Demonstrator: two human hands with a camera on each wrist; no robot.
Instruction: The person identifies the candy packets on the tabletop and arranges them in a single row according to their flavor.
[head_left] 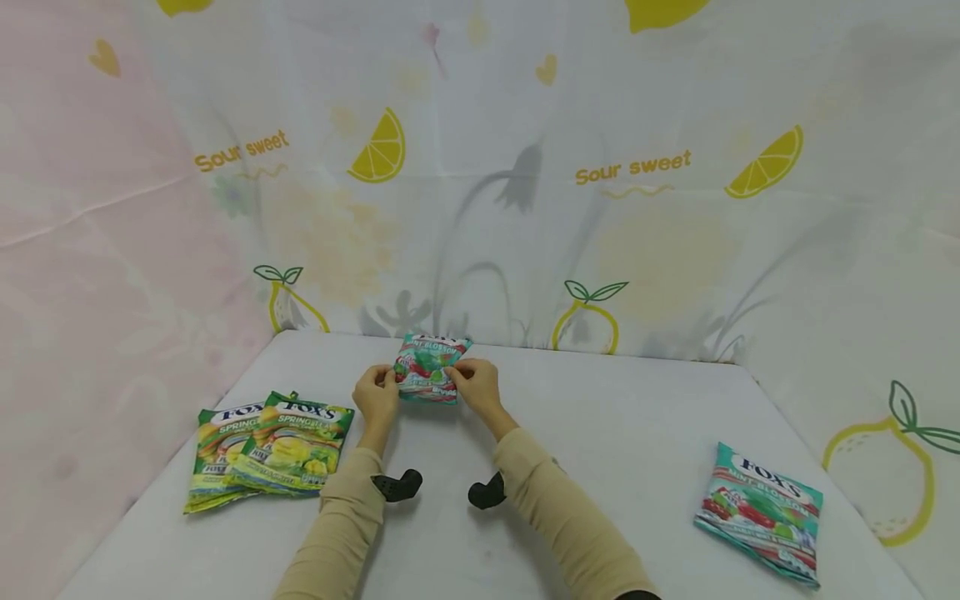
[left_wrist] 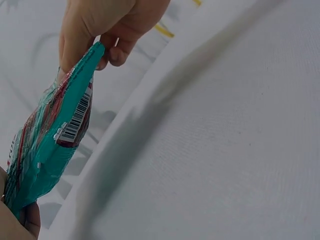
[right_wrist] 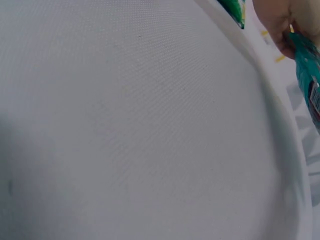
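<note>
Near the middle of the head view, a teal packet (head_left: 426,371) is held up off the counter (head_left: 600,442), the left hand (head_left: 377,395) and right hand (head_left: 480,388) pinching its opposite sides. It should prove light, soft and rather slick, apt to sag, so the side edges suit a grip. The counter's far edge runs close behind; room for moving lies between the yellow-green packets (head_left: 292,450) at lower left and the second teal packet (head_left: 761,518) at lower right.

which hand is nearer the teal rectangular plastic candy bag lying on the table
Right: the right hand is left of that teal bag and farther forward; the left hand is farther left.
</note>
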